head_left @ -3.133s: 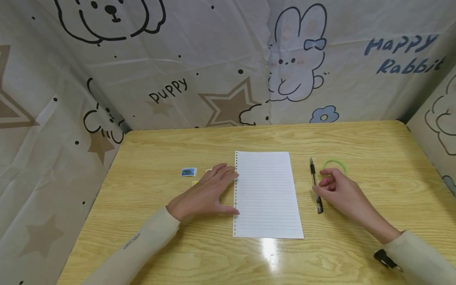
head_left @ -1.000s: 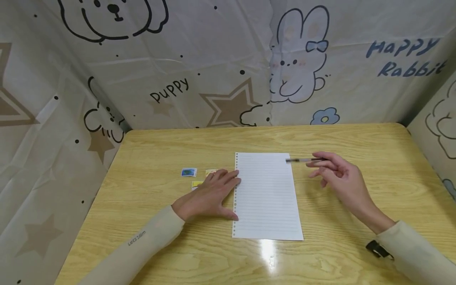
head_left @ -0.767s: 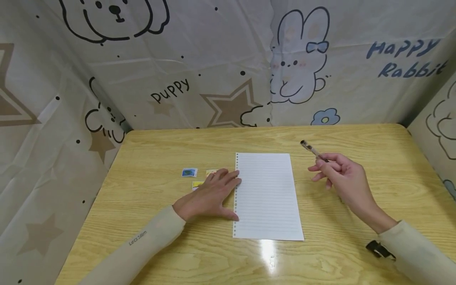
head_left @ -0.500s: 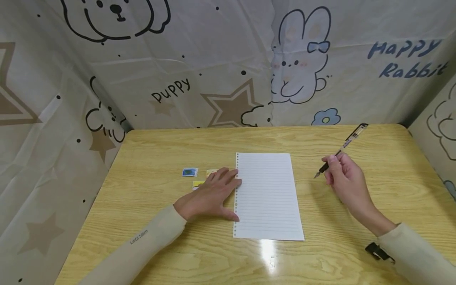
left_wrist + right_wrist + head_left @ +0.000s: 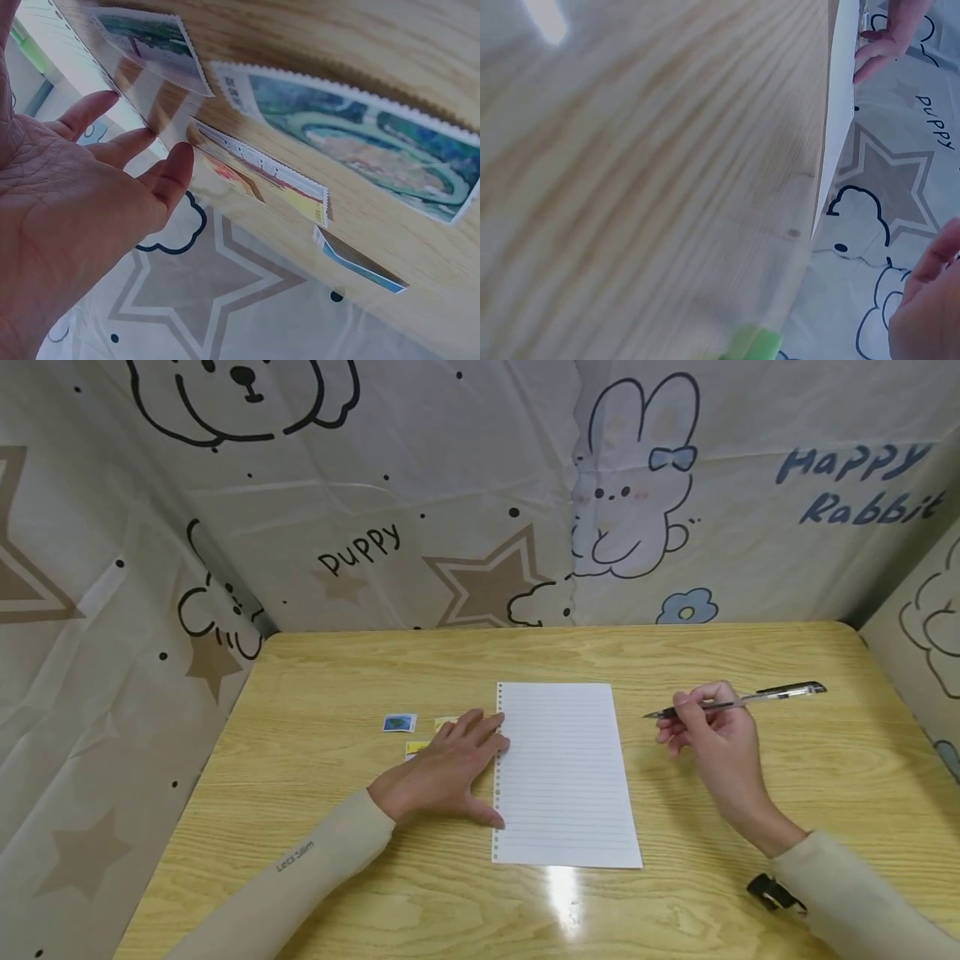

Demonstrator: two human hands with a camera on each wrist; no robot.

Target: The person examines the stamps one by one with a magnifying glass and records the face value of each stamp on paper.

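Observation:
A sheet of lined white paper [image 5: 558,777], with holes down its left edge, lies on the wooden table. Spread fingers of my left hand [image 5: 438,768] rest at that punched edge. To the right of the sheet, my right hand [image 5: 716,743] pinches a clear-barrelled pen [image 5: 787,692] with black ends between thumb and fingers, above the table. Its tip points left toward the paper. Small stamps lie behind and beneath the left hand, among them a blue one [image 5: 399,722] and a yellow one [image 5: 416,748]; the left wrist view shows a larger stamp [image 5: 367,142] with a green pattern.
A light green ring-like object [image 5: 761,345] shows at the bottom of the right wrist view; in the head view the right hand hides it. Printed cloth [image 5: 480,485] hangs behind the table [image 5: 360,677] and along both sides. A black clip [image 5: 772,892] hangs by the right sleeve.
The pen, which lay on the table at first, was picked up by the right hand and turned about in its fingers. It now lies flatter, tip leftward. The left hand has barely moved.

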